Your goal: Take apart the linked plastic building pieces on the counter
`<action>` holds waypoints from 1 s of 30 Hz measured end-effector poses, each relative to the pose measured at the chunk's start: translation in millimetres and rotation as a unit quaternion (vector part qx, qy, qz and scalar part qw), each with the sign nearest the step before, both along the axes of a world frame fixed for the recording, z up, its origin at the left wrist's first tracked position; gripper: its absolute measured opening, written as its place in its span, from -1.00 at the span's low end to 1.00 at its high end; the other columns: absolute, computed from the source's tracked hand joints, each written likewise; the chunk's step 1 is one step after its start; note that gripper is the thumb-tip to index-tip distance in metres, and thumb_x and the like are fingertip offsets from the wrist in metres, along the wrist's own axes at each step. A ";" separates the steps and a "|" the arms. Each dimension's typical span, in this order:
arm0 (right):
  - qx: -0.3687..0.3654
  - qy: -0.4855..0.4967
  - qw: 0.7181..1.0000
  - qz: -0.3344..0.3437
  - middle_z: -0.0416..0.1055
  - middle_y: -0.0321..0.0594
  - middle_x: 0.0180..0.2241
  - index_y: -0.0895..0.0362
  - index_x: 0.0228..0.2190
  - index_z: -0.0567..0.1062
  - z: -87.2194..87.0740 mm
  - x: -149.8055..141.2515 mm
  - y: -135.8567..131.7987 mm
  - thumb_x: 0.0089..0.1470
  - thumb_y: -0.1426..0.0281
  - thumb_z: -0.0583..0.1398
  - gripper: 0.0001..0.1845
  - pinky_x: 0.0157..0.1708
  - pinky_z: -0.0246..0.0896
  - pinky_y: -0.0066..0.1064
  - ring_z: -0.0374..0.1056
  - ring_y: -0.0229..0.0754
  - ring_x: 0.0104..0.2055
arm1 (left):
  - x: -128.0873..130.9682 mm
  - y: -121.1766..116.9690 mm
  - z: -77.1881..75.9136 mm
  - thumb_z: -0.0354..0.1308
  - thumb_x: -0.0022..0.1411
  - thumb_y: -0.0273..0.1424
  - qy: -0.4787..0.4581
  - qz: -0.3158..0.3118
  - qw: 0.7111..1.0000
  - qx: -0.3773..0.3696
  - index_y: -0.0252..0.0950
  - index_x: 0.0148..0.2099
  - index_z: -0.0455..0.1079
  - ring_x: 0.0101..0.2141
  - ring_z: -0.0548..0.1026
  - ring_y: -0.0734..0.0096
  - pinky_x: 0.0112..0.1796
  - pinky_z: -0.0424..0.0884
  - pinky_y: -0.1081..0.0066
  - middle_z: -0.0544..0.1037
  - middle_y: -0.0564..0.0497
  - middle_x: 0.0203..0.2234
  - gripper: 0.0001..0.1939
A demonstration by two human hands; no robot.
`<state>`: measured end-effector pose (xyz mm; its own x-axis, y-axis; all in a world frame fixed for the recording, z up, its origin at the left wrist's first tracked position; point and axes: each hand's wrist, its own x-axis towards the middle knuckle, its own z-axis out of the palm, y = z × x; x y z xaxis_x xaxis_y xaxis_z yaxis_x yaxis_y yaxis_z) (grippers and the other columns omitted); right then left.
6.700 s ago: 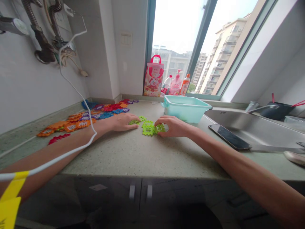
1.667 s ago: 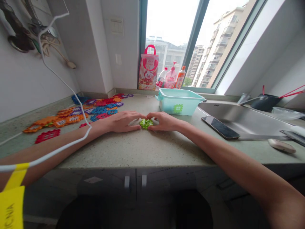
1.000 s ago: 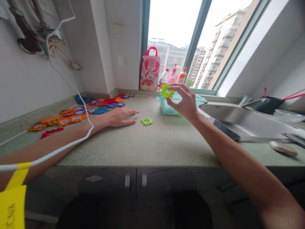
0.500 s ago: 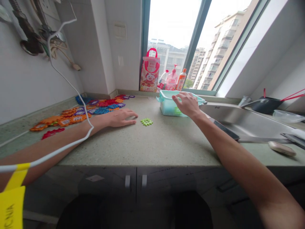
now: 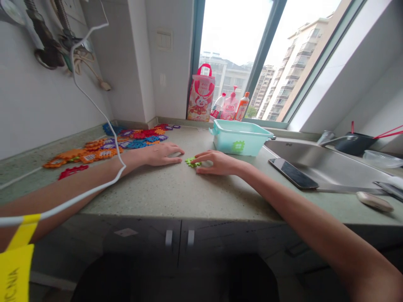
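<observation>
A light green gear-edged plastic piece lies flat on the counter between my two hands. The fingers of my right hand reach over its right edge, with thumb and fingers apart. Just left of the piece, my left hand rests on the counter with its fingers stretched out, holding nothing. Behind my right hand stands a turquoise plastic tub. Another green piece shows through its front wall. Orange, red, blue and purple gear-edged pieces lie in a loose spread beyond my left forearm.
A phone lies beside the steel sink. A pale oval object is at the far right. Bottles and a printed bag stand by the window. A white cable hangs across my left forearm.
My right hand has left the tub and come down leftward to the green piece on the counter. My left hand stays where it was. The view has shifted slightly.
</observation>
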<state>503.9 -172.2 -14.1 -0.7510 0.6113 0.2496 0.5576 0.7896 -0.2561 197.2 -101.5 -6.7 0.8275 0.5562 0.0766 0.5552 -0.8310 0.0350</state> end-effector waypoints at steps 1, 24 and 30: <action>-0.005 0.012 1.000 0.000 0.64 -0.09 0.18 -0.03 0.13 0.71 -0.8 0.5 1.6 0.36 0.15 0.32 -0.61 0.24 0.41 -0.11 0.58 0.03 0.16 | -0.1 0.3 -0.1 -0.03 0.58 0.09 0.001 0.000 1.000 -0.001 -0.23 0.40 0.45 0.31 0.47 0.08 0.31 0.30 0.25 0.52 -0.17 0.35 -0.35; 0.137 0.072 0.985 -0.076 0.64 -0.10 0.03 0.05 0.00 0.67 14.6 20.2 2.2 0.24 0.26 0.35 -0.68 0.09 0.41 -0.17 0.58 -0.01 0.01 | -0.3 -3.2 3.1 -0.04 0.57 0.10 -0.006 0.006 1.000 -0.012 -0.20 0.40 0.46 0.30 0.47 0.05 0.31 0.31 0.21 0.51 -0.16 0.36 -0.35; 0.256 0.135 0.946 -0.146 0.62 -0.13 0.13 -0.04 0.01 0.67 27.9 25.4 -1.2 0.34 0.21 0.25 -0.71 0.27 0.37 -0.08 0.50 0.04 0.19 | -0.8 -1.5 2.5 -0.01 0.57 0.08 -0.006 0.002 1.000 -0.014 -0.20 0.40 0.46 0.29 0.49 0.04 0.30 0.33 0.20 0.52 -0.18 0.35 -0.36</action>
<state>529.3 -173.3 13.7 -0.4357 0.5295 0.7279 0.7403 0.6708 -0.0449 196.4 -103.0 -4.2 0.8239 0.5624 0.0707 0.5587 -0.8268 0.0653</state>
